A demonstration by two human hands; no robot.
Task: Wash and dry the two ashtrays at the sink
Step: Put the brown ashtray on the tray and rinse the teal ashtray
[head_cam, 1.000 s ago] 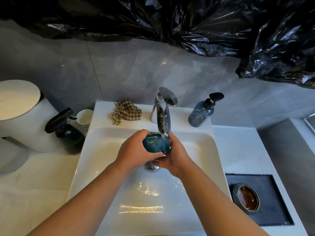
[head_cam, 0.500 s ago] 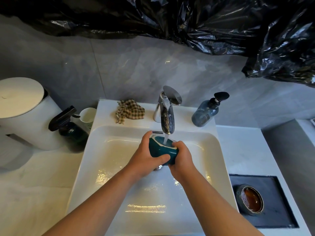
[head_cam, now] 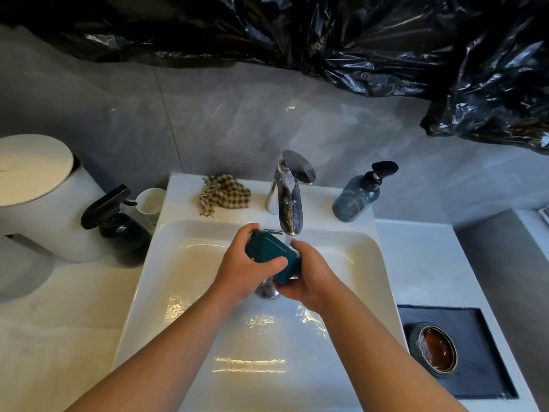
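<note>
— Item, location?
— Teal ashtray [head_cam: 269, 252], under tap [head_cam: 289, 203], over sink [head_cam: 383, 263]; left hand [head_cam: 246, 272] and right hand [head_cam: 312, 278] both curled round it.
— Handling?
— Likely rigid, wet, slippery, breakable; hold by sides.

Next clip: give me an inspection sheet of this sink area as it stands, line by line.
Surface: white sink, wet, with water running from the faucet; pale countertop around it.
Job's things: teal ashtray held tilted over the basin at the stream; second ashtray, brown inside, on a dark tray to the right; checked cloth on the sink ledge.
Clutter: soap dispenser, spray bottle, white cup, white bin.
Hands: left hand and right hand both grip the teal ashtray.
Cables: nothing seen.
Surroundings: grey tiled wall, black plastic sheeting above.
</note>
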